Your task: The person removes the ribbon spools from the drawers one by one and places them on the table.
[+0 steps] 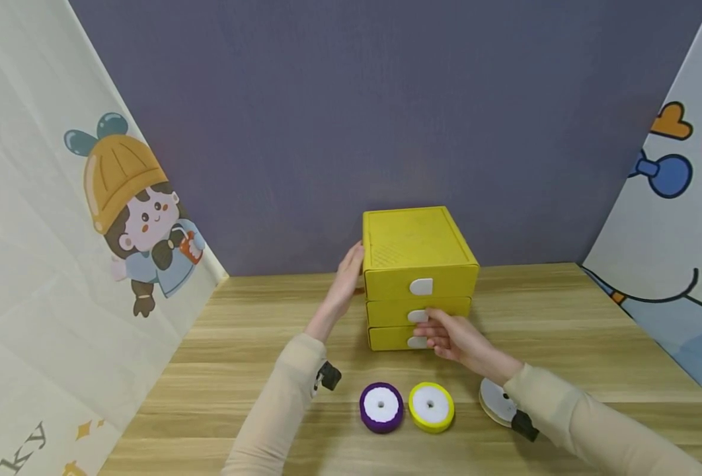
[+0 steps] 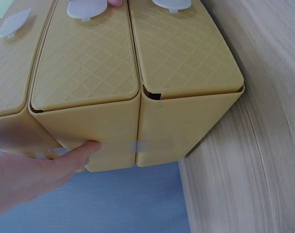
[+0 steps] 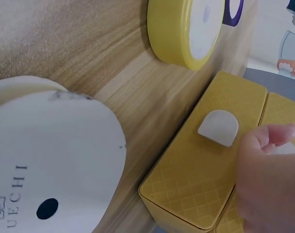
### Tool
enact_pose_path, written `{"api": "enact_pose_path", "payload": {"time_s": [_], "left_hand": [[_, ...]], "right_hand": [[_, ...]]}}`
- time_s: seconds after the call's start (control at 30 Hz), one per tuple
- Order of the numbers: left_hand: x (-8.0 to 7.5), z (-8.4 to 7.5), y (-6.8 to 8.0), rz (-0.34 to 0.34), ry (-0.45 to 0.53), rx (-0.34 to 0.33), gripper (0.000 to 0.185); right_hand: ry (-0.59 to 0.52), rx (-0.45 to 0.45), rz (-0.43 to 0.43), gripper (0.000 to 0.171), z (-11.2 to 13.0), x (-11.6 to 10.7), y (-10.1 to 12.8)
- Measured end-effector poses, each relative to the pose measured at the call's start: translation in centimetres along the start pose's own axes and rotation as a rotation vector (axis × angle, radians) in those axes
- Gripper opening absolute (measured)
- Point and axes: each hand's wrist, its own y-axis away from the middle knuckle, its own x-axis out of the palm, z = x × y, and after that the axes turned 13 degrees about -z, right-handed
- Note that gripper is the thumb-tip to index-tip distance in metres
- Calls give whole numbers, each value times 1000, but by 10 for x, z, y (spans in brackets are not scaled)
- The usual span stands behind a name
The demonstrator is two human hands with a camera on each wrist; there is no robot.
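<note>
A yellow three-drawer box (image 1: 416,238) stands against the back wall, each drawer front carrying a white tab. All of its drawers look pushed in. My left hand (image 1: 345,281) rests along the box's left side; in the left wrist view its straight fingers (image 2: 81,156) touch the side wall. At the front, my right hand (image 1: 458,338) pinches the middle drawer's white tab (image 1: 417,316) between thumb and curled index finger. Below it, the bottom tab (image 3: 220,127) is free of the fingers in the right wrist view. The top tab (image 1: 421,286) is also untouched.
In front of the box lie a purple-rimmed ribbon roll (image 1: 381,408) and a yellow ribbon roll (image 1: 431,407). A white spool (image 3: 55,155) with printed letters sits beneath my right wrist. Printed cloths (image 1: 30,231) hang on both sides of the wooden table (image 1: 256,317).
</note>
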Motion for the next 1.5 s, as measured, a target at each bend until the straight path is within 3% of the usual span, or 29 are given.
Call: {"api": "enact_pose_path", "payload": {"time_s": [0.23, 0.43, 0.6, 0.9, 1.5], "left_hand": [[-1, -1, 1, 10, 14, -29, 62], [-2, 0, 0, 16, 32, -42, 63], [-2, 0, 0, 23, 30, -55, 64], [-2, -1, 0, 25, 31, -62, 62], [-2, -1, 1, 21, 28, -40, 64]], "right_hand": [[-24, 43, 2, 49, -4, -3, 3], [-9, 68, 58, 37, -17, -7, 5], [7, 90, 75, 39, -26, -7, 5], [-148, 235, 80, 38, -32, 0, -3], [-143, 244, 58, 26, -31, 3, -10]]}}
